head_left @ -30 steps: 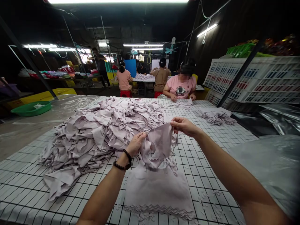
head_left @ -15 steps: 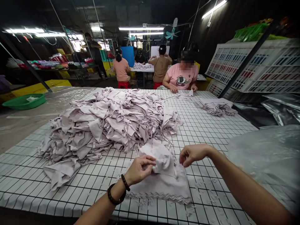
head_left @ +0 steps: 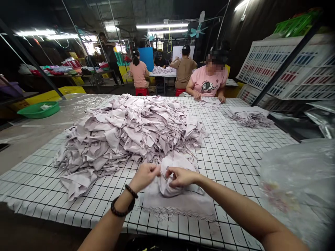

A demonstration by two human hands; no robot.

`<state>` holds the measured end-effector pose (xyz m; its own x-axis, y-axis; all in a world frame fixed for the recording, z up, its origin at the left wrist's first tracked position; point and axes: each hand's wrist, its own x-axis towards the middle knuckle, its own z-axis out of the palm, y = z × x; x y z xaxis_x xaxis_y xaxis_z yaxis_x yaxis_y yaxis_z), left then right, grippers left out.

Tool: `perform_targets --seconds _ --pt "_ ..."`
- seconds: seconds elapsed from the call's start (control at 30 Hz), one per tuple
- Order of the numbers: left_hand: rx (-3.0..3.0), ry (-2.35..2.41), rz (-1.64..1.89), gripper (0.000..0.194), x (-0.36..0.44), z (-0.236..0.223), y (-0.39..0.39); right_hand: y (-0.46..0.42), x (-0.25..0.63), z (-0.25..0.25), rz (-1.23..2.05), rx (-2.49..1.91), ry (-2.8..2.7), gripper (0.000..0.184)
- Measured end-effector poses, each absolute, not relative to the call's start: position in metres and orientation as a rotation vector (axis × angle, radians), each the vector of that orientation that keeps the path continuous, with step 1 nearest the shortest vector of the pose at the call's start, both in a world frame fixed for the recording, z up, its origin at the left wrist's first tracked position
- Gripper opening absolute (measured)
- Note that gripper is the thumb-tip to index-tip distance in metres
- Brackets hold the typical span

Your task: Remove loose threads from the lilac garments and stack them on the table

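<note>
A crumpled pale mauve cloth piece [head_left: 170, 190] lies on a neat flat stack of similar pieces with wavy edges [head_left: 180, 205]. At its left edge is my left hand [head_left: 145, 177], thumb and fingers pinched together; whatever is between them is too small to make out. Over the same piece, my right hand [head_left: 183, 177] curls its fingers in a pinch, and its fingertips hide what they hold. The two hands are close together but apart. Just beyond them rises a large loose heap of the same cloth [head_left: 131, 129].
The table has a white cloth with a black grid [head_left: 225, 153]. Clear plastic bags [head_left: 295, 181] lie at right, near white crates [head_left: 285, 69]. A co-worker in a pink shirt [head_left: 209, 82] handles cloth across the table, beside another stack [head_left: 248, 116]. A green basin [head_left: 39, 109] stands left.
My right hand has moved left from beside the stack onto the crumpled piece. My left hand has drawn back slightly left, to the piece's edge. The view has shifted a little.
</note>
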<state>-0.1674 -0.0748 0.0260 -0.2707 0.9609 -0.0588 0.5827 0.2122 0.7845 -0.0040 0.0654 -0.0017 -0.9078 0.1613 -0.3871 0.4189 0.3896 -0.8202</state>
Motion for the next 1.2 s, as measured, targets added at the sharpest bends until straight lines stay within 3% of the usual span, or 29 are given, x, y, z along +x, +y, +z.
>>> perform_targets --seconds 0.13,0.27,0.37,0.47,0.53,0.7,0.77,0.87,0.97,1.07,1.2 --pt "1.474 2.105 0.926 0.036 -0.191 0.027 -0.042 0.049 0.001 -0.005 -1.343 0.568 2.634 0.049" --pt "1.613 1.863 0.886 0.026 -0.171 0.023 -0.02 0.052 0.013 0.003 -1.219 0.593 2.724 0.035" --pt "1.458 1.501 0.873 0.035 -0.152 0.014 -0.02 0.061 0.029 0.014 -1.453 0.607 2.676 0.025" --pt "1.202 1.229 0.835 0.058 -0.141 0.002 -0.029 0.076 0.042 0.022 -1.854 0.517 2.427 0.029" --pt "1.11 1.205 0.769 0.067 -0.135 -0.006 -0.035 0.089 0.042 0.024 -1.926 0.497 2.317 0.031" --pt "1.262 1.403 0.652 0.043 -0.12 -0.014 -0.049 0.119 0.005 0.016 -1.227 1.053 2.787 0.014" --pt "1.354 1.502 0.679 0.036 -0.12 -0.014 -0.052 0.123 -0.016 0.011 -1.035 1.207 2.843 0.018" --pt "1.465 1.794 0.807 0.029 -0.133 -0.012 -0.047 0.119 -0.041 0.007 -0.91 1.3 2.855 0.026" --pt "1.55 2.143 0.839 0.021 -0.156 -0.01 -0.027 0.102 -0.046 0.012 -0.863 1.258 2.9 0.015" --pt "1.592 2.181 0.747 0.027 -0.175 -0.015 0.004 0.075 -0.031 0.018 -0.941 1.038 2.876 0.008" --pt "1.69 2.038 0.61 0.041 -0.179 -0.026 0.046 0.029 0.002 0.011 -0.929 0.696 2.755 0.036"
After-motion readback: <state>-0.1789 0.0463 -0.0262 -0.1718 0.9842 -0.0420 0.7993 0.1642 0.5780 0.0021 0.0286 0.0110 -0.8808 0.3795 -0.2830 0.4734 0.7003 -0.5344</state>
